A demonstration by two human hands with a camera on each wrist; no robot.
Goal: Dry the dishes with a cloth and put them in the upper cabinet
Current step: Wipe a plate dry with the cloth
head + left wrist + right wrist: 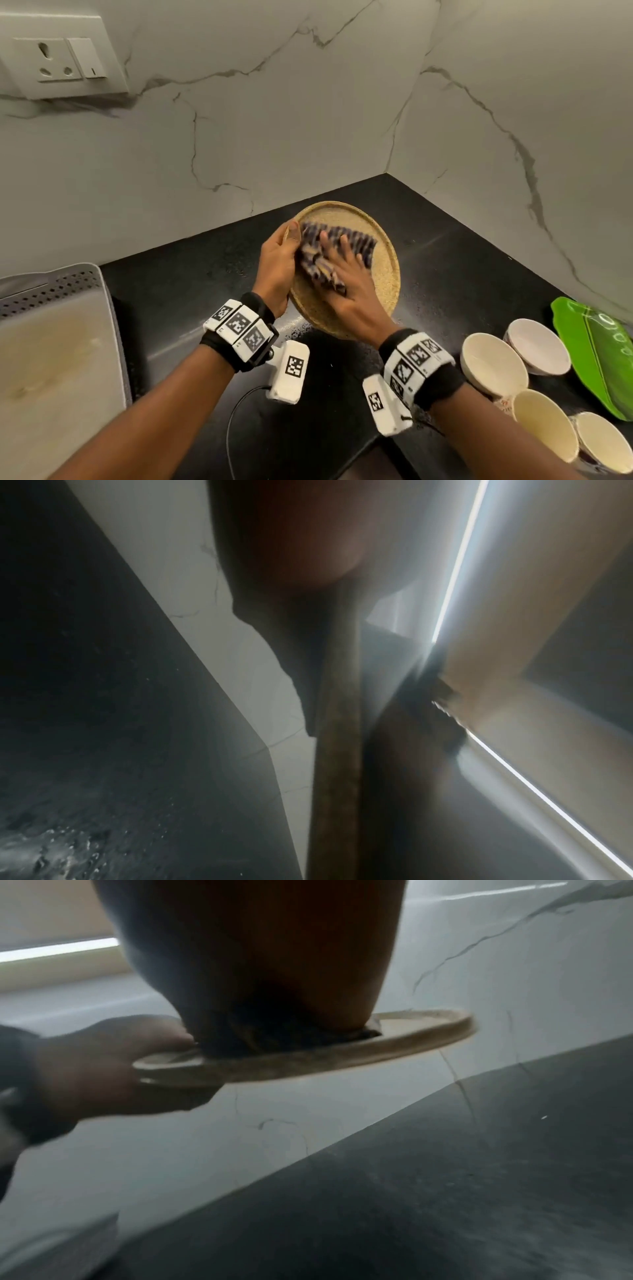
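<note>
**Plate in mid-wipe, bowls waiting their turn**

While the left hand [278, 265] clamps the plate's near-left rim, thumb on top and fingers hidden underneath, the right hand [346, 274] lies flat with fingers spread, pressing the patterned cloth [329, 253] onto the plate's face. And that round tan plate [383, 274] is at the centre of the head view, held clear of the black counter [191, 291]; the right wrist view shows open air beneath it!

By the look of it this plate is stiff, flat and fairly light, and one hand at the rim seems enough to steady it. Wet, though, it could be slippery, so a thumb-over, fingers-under pinch at the edge looks like the sensible hold. The cloth is soft, bunching under the palm.

Moving outward: water droplets speckle the counter. Four pale bowls [493, 363] sit at lower right beside a green leaf-shaped dish [603, 359], cut off by the frame edge. A grey rack [51, 287] fills the lower left.

Hard to judge: the cloth is blurred, the left wrist view is mostly dark smear, and the upper cabinet is not clearly seen.
</note>
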